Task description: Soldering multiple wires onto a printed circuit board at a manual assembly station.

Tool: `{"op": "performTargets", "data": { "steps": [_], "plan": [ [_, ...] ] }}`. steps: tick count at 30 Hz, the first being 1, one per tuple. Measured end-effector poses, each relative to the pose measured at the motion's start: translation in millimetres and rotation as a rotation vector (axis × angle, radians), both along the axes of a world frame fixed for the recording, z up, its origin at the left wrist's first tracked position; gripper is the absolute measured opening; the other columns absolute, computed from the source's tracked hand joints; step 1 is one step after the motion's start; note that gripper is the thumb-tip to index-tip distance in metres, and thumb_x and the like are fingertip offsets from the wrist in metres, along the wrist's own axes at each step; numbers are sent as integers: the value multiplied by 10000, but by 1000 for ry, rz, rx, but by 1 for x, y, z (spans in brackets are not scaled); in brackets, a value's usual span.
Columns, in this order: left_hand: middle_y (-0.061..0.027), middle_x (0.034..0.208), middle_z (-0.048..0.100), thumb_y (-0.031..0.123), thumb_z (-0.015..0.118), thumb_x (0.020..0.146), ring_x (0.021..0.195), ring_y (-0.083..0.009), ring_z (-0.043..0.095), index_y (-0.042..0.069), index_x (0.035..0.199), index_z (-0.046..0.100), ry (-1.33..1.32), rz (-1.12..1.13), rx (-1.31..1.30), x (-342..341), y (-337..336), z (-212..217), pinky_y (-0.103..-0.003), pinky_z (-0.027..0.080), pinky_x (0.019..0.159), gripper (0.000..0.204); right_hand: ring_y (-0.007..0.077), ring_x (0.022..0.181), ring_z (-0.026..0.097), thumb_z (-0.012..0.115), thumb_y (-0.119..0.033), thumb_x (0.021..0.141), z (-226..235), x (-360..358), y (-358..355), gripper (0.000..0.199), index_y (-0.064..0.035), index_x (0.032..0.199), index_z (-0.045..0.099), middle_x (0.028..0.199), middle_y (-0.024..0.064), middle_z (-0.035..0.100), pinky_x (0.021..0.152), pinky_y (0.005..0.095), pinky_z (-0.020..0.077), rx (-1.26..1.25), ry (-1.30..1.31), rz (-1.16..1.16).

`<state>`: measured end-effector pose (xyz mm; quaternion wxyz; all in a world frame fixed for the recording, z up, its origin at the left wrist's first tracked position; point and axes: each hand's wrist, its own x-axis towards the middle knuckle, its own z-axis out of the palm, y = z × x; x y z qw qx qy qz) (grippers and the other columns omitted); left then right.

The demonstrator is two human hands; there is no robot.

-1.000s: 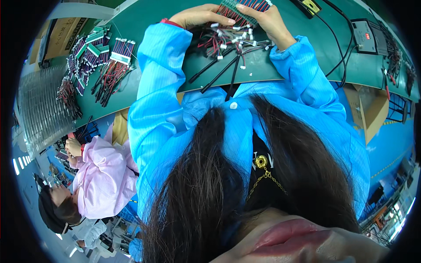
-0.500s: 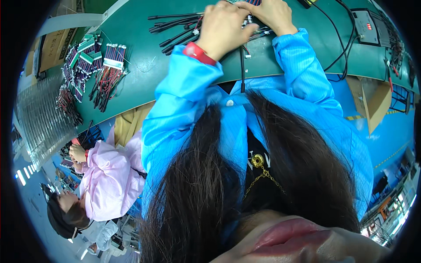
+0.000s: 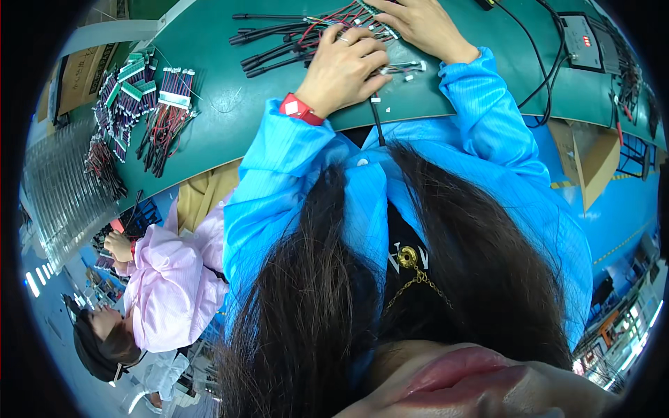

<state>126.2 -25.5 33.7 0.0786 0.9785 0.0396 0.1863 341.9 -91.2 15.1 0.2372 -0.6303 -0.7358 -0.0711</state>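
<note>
My left hand (image 3: 345,70), with a red band at its wrist, lies over a bundle of black cables with thin red and coloured wires (image 3: 300,42). Its fingers are bent but apart, the thumb held off from them. Stretched fingers of my right hand (image 3: 428,29) touch the edge of a narrow green circuit board strip (image 3: 376,15) at the top of the view, where red wires meet it. Part of that strip is cut off by the frame's edge. Small white connectors (image 3: 411,67) on short wires stick out below my left fingers.
On the green table (image 3: 230,125), wired green boards (image 3: 132,90) and red-black cable bundles (image 3: 164,132) lie at left. A device with a red display (image 3: 585,43) and black cords stands at right. A cardboard box (image 3: 592,160) is below the table's right side. A co-worker in pink (image 3: 171,285) sits at left.
My left hand has moved down and left, off the board strip, and its fingers now lie on the wires. More of the strip and the red wires shows. My right hand has shifted slightly.
</note>
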Motion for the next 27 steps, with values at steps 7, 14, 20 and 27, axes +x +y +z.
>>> {"op": "performTargets", "data": {
  "steps": [7, 14, 20, 27],
  "plan": [
    [-16, 858, 702, 504, 788, 774, 944, -200, 652, 122, 845, 708, 30, 296, 20, -12, 6, 6, -455, 433, 922, 397, 375, 1257, 529, 641, -330, 938, 0, -41, -3, 395, -128, 1277, 654, 1344, 159, 586, 1021, 505, 443, 30, 22, -167],
    [-13, 1215, 668, 373, 777, 807, 1179, -243, 568, 131, 1086, 712, -83, 397, 77, -11, 2, -4, -496, 386, 1000, 375, 374, 1270, 520, 634, -344, 940, 4, -40, -1, 407, -137, 1290, 648, 1359, 154, 580, 1005, 526, 449, -5, 15, -161],
    [-19, 1146, 679, 313, 826, 768, 1169, -265, 584, 120, 811, 694, -143, 210, -63, -30, 7, -8, -500, 400, 1001, 238, 369, 1272, 517, 628, -349, 947, 7, -40, -4, 409, -133, 1293, 645, 1365, 152, 573, 1005, 532, 445, -16, 31, -159],
    [0, 1123, 673, 215, 783, 751, 1245, -263, 561, 127, 754, 649, -7, 239, -81, -43, 14, 7, -618, 349, 1038, 161, 357, 1279, 514, 624, -349, 952, 3, -42, 1, 410, -126, 1295, 643, 1364, 146, 574, 1017, 528, 433, -39, 13, -151]
  ]
}}
